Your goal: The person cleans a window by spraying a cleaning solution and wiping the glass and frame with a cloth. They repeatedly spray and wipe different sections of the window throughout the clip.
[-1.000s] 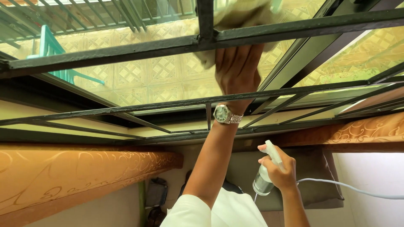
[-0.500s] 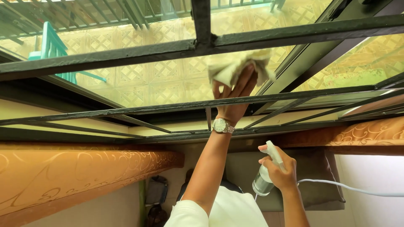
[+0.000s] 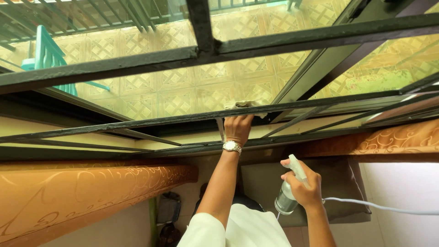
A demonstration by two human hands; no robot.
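My left hand (image 3: 238, 128), a watch on its wrist, reaches up through the black window grille (image 3: 137, 122). It grips a pale yellowish cloth (image 3: 244, 104) pressed low on the glass pane (image 3: 183, 91), close to the bottom frame. A grille bar hides most of the cloth. Lower and to the right, my right hand (image 3: 305, 188) holds a small clear spray bottle (image 3: 286, 201) with a white nozzle, away from the glass.
Orange patterned curtains hang at the left (image 3: 68, 196) and right (image 3: 393, 139). A teal chair (image 3: 45, 55) stands outside on the tiled floor. A white cable (image 3: 388, 208) runs right from my right hand, past a dark cushion (image 3: 340, 183).
My left hand has slid the cloth down the glass, from near the upper grille bar to the pane's bottom edge. My right hand and the bottle have stayed put.
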